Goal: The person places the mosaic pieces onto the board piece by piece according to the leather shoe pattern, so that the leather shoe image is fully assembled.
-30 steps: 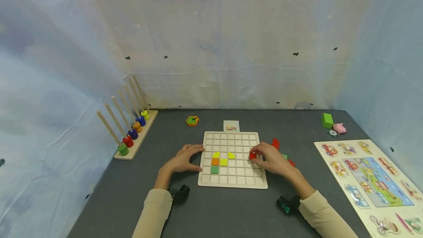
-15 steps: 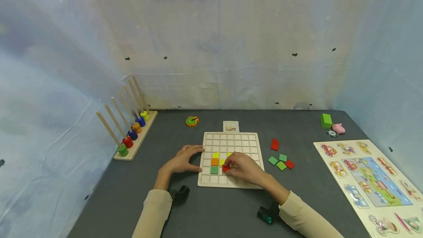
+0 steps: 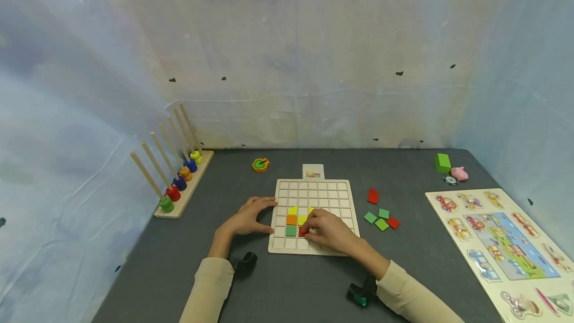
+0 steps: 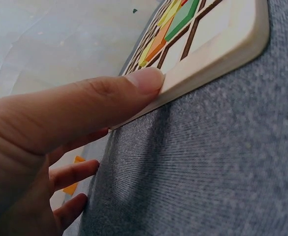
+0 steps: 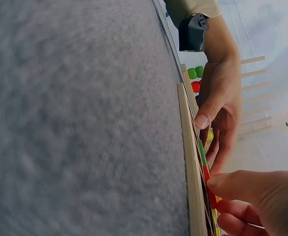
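A wooden grid board [image 3: 332,191] lies in the middle of the dark table. It carries yellow tiles [image 3: 293,210], an orange tile [image 3: 292,220] and a green tile [image 3: 291,231]. My right hand [image 3: 309,229] pinches a red tile [image 3: 303,233] and holds it down in the cell just right of the green one. In the right wrist view the red tile [image 5: 210,191] lies under my thumb. My left hand [image 3: 262,215] rests flat against the board's left edge, and its thumb [image 4: 134,83] presses the side of the board [image 4: 222,44].
Loose red tiles [image 3: 373,196] and green tiles [image 3: 381,224] lie right of the board. A peg stacker [image 3: 179,183] stands at the left. A round toy [image 3: 261,164] and a card [image 3: 313,171] lie behind the board, with a green cube [image 3: 443,163], a pink pig [image 3: 460,174] and a vehicle puzzle [image 3: 502,243] at the right.
My right hand carried the red tile from the board's right side leftward and down to the cell beside the green tile. The left hand stayed put.
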Action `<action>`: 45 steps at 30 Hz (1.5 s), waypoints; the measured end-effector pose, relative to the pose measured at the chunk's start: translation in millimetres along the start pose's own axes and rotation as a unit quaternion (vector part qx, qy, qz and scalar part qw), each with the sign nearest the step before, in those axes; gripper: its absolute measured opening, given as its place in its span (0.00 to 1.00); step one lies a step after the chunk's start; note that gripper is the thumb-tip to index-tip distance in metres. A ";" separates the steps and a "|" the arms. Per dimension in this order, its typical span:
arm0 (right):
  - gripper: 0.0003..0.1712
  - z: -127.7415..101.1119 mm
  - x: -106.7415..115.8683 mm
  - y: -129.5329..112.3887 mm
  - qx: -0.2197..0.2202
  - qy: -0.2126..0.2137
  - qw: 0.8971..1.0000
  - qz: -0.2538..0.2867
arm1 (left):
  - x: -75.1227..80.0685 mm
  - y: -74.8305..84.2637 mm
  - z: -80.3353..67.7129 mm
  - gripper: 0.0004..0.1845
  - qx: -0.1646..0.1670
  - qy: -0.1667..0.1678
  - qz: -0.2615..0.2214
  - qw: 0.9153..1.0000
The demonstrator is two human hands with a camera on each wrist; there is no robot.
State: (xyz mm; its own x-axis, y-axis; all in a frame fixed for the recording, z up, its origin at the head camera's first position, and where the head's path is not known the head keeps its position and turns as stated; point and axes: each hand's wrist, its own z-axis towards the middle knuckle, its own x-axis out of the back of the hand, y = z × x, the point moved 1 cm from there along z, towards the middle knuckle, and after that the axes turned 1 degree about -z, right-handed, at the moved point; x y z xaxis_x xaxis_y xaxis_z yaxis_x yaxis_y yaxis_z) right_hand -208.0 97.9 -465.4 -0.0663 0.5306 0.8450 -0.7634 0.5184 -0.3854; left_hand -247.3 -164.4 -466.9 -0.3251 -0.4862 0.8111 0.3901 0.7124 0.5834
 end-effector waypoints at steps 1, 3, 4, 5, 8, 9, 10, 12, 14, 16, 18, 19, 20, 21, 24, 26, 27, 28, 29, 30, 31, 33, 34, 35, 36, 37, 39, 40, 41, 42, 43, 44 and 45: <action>0.05 0.3 -0.5 0.1 0.001 -0.001 1.000 0.003 | 0.3 0.3 -0.2 0.40 0.000 0.000 0.001 1.000; 0.05 0.9 -1.8 0.2 0.000 -0.004 1.000 0.010 | 0.5 0.6 -0.3 0.40 -0.001 0.001 0.001 1.000; 0.05 1.1 -2.7 0.1 -0.001 -0.005 1.000 0.012 | 0.5 0.7 -0.4 0.40 -0.001 0.001 0.001 1.000; 0.05 1.3 -3.4 -0.2 -0.003 -0.007 1.000 0.013 | 0.5 0.8 -0.4 0.40 -0.001 0.001 0.001 1.000; 0.05 1.4 -4.8 -0.7 -0.006 -0.010 1.000 0.010 | 0.3 1.0 -0.8 0.40 0.000 0.000 0.002 1.000; 0.05 1.4 -4.4 -0.9 -0.005 -0.011 1.000 0.008 | 0.2 1.0 -0.9 0.40 0.000 -0.001 0.003 1.000; 0.05 1.3 -4.2 -0.6 -0.002 -0.012 1.000 0.008 | 0.1 1.0 -1.0 0.40 -0.001 -0.001 0.005 1.000; 0.06 1.2 -1.3 -0.1 0.002 -0.014 1.000 0.009 | 0.1 0.9 -1.2 0.40 -0.003 0.000 0.005 1.000; 0.06 0.0 4.4 1.7 0.000 -0.015 1.000 0.013 | 0.3 0.7 -1.1 0.40 -0.005 0.001 0.003 1.000; 0.07 -2.6 11.6 6.6 -0.007 -0.015 1.000 0.018 | 0.1 0.2 -0.8 0.41 -0.008 0.000 0.002 1.000; 0.08 -6.3 20.9 14.4 -0.019 -0.013 1.000 0.016 | -0.2 -0.4 -0.4 0.41 -0.010 -0.001 0.001 1.000; 0.08 -8.8 25.1 20.2 -0.020 -0.008 1.000 0.014 | -0.4 -0.9 -0.3 0.41 -0.011 -0.001 0.000 1.000; 0.08 -11.4 30.3 25.6 -0.022 -0.005 1.000 0.012 | -0.6 -1.3 -0.2 0.41 -0.010 -0.001 0.000 1.000; 0.08 -14.2 35.5 31.2 -0.024 0.000 1.000 0.008 | -0.8 -1.7 0.0 0.41 -0.010 -0.001 0.000 1.000; 0.08 -24.2 51.2 47.4 -0.039 0.017 0.999 -0.001 | -1.2 -2.5 0.6 0.41 -0.004 -0.001 0.001 1.000; 0.08 -31.5 60.6 58.8 -0.059 0.027 0.998 -0.012 | -1.5 -2.6 1.1 0.41 -0.001 0.000 0.003 1.000; 0.09 -35.1 63.7 65.6 -0.071 0.032 0.997 -0.020 | -1.8 -2.9 1.3 0.41 -0.001 0.000 0.004 1.000; 0.09 -38.6 66.8 72.2 -0.085 0.036 0.995 -0.026 | -1.9 -3.1 1.4 0.41 0.000 0.000 0.005 1.000; 0.10 -42.0 69.4 79.4 -0.098 0.041 0.994 -0.034 | -2.0 -3.2 1.5 0.41 0.000 0.000 0.006 1.000; 0.10 -45.4 71.8 86.1 -0.113 0.046 0.992 -0.041 | -2.1 -3.4 1.7 0.41 0.000 0.000 0.006 1.000; 0.11 -48.3 73.9 92.2 -0.126 0.050 0.990 -0.049 | -2.1 -3.5 1.5 0.41 -0.001 0.000 0.006 1.000; 0.12 -54.1 77.4 103.2 -0.151 0.057 0.985 -0.060 | -2.1 -3.9 1.3 0.41 -0.004 0.001 0.004 1.000; 0.12 -56.6 79.0 107.3 -0.162 0.058 0.983 -0.063 | -1.9 -3.9 1.3 0.41 -0.006 0.001 0.003 1.000; 0.12 -58.7 80.1 110.9 -0.171 0.059 0.981 -0.065 | -1.8 -3.8 1.1 0.41 -0.008 0.001 0.002 1.000; 0.13 -60.5 81.0 113.7 -0.179 0.059 0.980 -0.068 | -1.7 -3.8 1.1 0.41 -0.009 0.001 0.001 1.000; 0.13 -62.1 81.5 116.3 -0.185 0.057 0.979 -0.070 | -1.7 -3.8 1.0 0.41 -0.010 0.001 0.000 1.000; 0.15 -64.1 82.1 119.0 -0.198 0.051 0.976 -0.071 | -1.7 -4.1 1.1 0.41 -0.009 0.000 -0.001 1.000; 0.15 -65.0 82.2 119.9 -0.203 0.049 0.975 -0.073 | -1.6 -4.1 1.2 0.41 -0.008 0.000 -0.001 1.000; 0.16 -65.7 82.1 120.6 -0.207 0.048 0.974 -0.080 | -1.5 -4.0 1.2 0.41 -0.005 -0.002 -0.001 1.000; 0.17 -66.5 81.9 120.9 -0.211 0.047 0.973 -0.085 | -1.5 -4.0 1.3 0.41 -0.004 -0.001 -0.001 1.000; 0.17 -67.3 81.6 121.3 -0.214 0.047 0.971 -0.091 | -1.4 -3.9 1.4 0.41 -0.002 -0.002 0.000 1.000; 0.17 -68.1 81.3 121.3 -0.216 0.047 0.970 -0.096 | -1.3 -3.7 1.5 0.41 0.001 -0.003 0.001 1.000; 0.17 -69.0 81.0 121.4 -0.217 0.048 0.970 -0.102 | -1.1 -3.5 1.6 0.41 0.003 -0.005 0.003 1.000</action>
State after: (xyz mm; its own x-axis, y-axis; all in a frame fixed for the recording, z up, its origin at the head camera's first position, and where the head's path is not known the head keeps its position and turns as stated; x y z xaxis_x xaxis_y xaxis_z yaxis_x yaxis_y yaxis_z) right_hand -261.7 250.0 -469.3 0.1342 0.4365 0.8897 -0.4102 0.8417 -0.3511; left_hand -249.6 -165.5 -469.9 -0.3313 -0.4778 0.8136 0.3858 0.7183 0.5789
